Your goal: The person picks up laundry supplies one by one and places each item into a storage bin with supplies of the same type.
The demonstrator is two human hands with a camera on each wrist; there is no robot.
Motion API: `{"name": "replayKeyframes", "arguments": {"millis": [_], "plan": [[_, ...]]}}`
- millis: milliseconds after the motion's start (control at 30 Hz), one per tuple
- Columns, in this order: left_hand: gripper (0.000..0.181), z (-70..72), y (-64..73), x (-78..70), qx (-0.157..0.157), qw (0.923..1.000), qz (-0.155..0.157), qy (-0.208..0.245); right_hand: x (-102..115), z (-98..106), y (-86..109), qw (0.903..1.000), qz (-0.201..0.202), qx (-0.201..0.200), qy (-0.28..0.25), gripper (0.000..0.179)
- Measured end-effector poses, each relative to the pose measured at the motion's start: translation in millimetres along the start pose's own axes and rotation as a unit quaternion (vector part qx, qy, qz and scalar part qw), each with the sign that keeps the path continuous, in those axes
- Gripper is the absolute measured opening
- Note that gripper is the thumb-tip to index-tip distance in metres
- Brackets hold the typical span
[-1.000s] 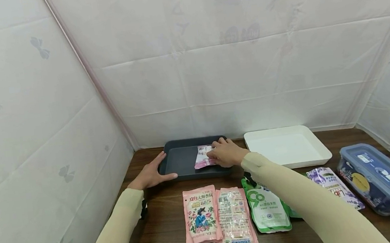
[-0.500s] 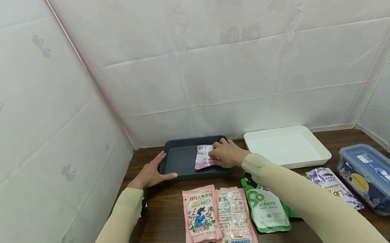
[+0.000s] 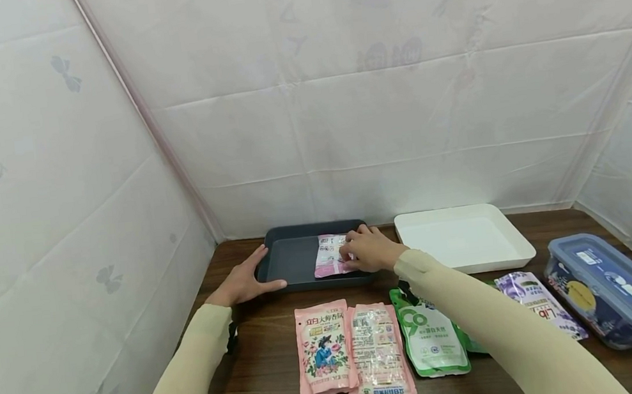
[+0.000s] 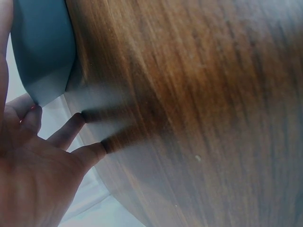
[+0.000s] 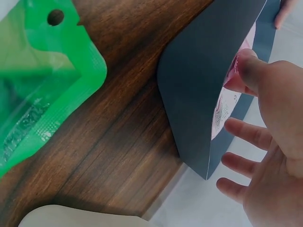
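In the head view a dark grey tray (image 3: 291,262) stands at the back left of the table. My left hand (image 3: 242,284) rests at its left end, thumb at the near rim and fingers spread. The left wrist view shows those fingers extended, with fingertips at the tray's corner (image 4: 47,56). Inside the tray lies a pink-and-white pouch (image 3: 330,256), printed side up. My right hand (image 3: 370,249) reaches over the tray's right end, and its thumb and index finger pinch the pouch's pink edge (image 5: 232,73). The other fingers stay spread in the right wrist view.
A white tray (image 3: 465,239) stands to the right. In front lie two pink pouches (image 3: 325,353) (image 3: 379,360), a green pouch (image 3: 435,342) and a purple-and-white pouch (image 3: 538,302). A blue lidded box (image 3: 620,287) stands at far right. White sheets (image 3: 389,119) enclose the table.
The pouch in the dark tray has shifted slightly toward me, and more of its right part shows. My right hand has moved a little to the right; the left has stayed put.
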State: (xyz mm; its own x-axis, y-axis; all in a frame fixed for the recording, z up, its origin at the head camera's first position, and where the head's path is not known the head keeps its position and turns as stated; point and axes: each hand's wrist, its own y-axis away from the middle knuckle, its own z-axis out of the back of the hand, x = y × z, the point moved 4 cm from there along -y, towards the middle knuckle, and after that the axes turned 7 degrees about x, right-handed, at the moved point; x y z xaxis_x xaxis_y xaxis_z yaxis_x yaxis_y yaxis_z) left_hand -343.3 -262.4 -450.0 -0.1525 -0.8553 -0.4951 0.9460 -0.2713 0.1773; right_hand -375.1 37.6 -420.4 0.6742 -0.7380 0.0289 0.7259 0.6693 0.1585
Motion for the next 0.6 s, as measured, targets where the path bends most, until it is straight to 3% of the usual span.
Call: {"name": "replayKeyframes", "arguments": {"millis": [600], "plan": [[0.114,0.8,3.4,-4.1,0.001,1.0,-0.005,0.0,1.6,-2.0,1.9,0.9999,-0.004,-0.006,0.007,0.013]]}}
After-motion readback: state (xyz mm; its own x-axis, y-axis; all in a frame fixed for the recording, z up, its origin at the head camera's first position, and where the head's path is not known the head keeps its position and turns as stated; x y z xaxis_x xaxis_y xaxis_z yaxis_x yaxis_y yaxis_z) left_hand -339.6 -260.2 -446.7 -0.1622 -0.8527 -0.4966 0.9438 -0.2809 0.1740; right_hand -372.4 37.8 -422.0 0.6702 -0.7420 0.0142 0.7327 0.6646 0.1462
